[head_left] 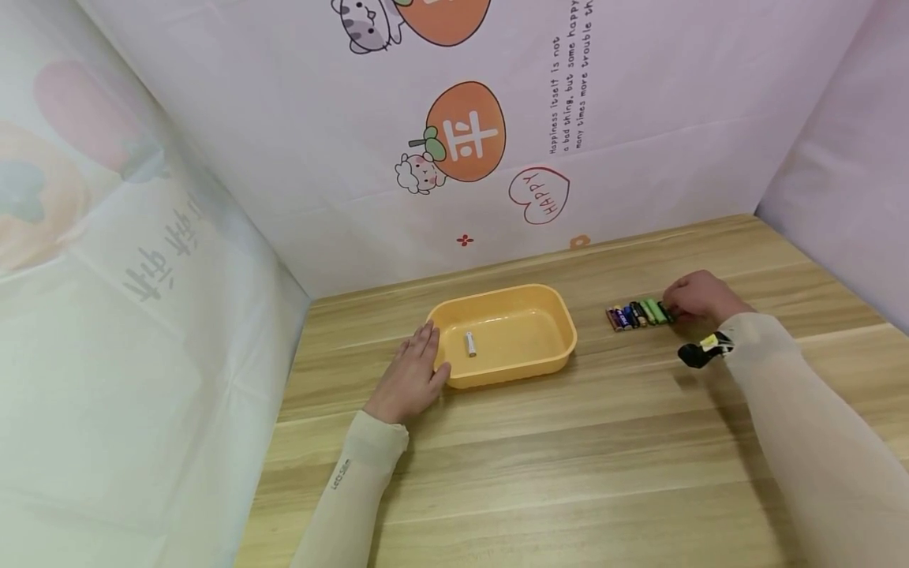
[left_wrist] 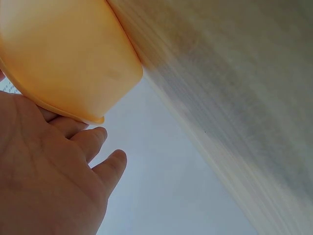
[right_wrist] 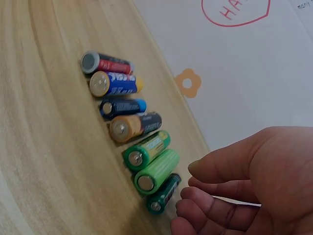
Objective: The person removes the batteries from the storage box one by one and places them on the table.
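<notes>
1. Landmark = yellow tray [head_left: 561, 331], sitting on the wooden table [head_left: 568, 457], roughly mid-table, near the back wall sheet [head_left: 319, 158].
2. Left hand [head_left: 412, 377] lies flat on the table at the tray's left end, fingers straight & relaxed, fingertips touching the tray's rim. Grips nothing. Left wrist view: fingers [left_wrist: 83, 139] tucked just under the tray's rim lip.
3. Inside the tray: one white battery [head_left: 470, 343], lying on the tray floor, left of its centre, well apart from the hand.
4. Right of the tray, apart from it: row of batteries [head_left: 637, 314] lying side by side on the table, touching each other.
5. Right wrist view, order from tray side outward: red/black [right_wrist: 105, 62], blue/yellow [right_wrist: 113, 83], small blue [right_wrist: 122, 106], black/orange [right_wrist: 134, 126], green [right_wrist: 146, 149], light green [right_wrist: 157, 171], dark green [right_wrist: 164, 193].
6. Right hand [head_left: 699, 296] at the far end of the row from the tray, fingers loosely curled, tips just beside the dark green battery. Holds nothing; can't tell if the tips actually touch it.
7. Wrist cam [head_left: 701, 351] strapped to the right forearm, over a beige sleeve [head_left: 795, 426].
</notes>
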### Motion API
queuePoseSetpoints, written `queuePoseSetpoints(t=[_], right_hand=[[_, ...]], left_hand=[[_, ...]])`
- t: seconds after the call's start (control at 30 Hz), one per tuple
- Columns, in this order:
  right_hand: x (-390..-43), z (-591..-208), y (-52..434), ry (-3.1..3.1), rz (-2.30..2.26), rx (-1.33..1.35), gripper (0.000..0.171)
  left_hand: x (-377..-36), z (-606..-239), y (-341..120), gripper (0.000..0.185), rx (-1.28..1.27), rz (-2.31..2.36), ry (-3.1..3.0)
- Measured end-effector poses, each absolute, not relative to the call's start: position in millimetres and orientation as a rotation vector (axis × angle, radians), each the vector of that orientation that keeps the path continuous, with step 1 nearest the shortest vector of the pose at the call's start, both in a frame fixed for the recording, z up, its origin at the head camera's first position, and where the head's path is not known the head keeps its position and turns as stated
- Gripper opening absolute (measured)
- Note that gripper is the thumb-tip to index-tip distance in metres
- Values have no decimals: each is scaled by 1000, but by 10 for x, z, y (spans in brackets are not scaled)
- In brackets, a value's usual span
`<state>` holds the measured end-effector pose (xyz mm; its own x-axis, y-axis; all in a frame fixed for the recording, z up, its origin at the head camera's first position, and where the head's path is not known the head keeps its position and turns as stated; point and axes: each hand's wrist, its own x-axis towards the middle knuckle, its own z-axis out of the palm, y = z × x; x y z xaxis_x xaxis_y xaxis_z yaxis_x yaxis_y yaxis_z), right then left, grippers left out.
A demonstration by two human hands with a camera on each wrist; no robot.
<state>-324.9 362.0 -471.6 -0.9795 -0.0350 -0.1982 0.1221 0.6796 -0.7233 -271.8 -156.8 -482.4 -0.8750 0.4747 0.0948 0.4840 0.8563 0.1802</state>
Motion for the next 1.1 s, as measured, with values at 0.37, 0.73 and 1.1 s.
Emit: queuePoseSetpoints(t=[0.37,0.73,1.1], right_hand=[[-3266,-4488,3419,2686,-1187,-2,48],[-3294,-4356,2959,2651,-1258,-52,49],[-3421,-4204,2391,2649,-1307,-47,40]], left_hand=[[-2724,-4827,-1566,66,-788,-339,-2941],[-2693,-4822,-1568,67,-783,-330,-2952],[-2715,-4822,-1573,67,-794,-296,-2952]])
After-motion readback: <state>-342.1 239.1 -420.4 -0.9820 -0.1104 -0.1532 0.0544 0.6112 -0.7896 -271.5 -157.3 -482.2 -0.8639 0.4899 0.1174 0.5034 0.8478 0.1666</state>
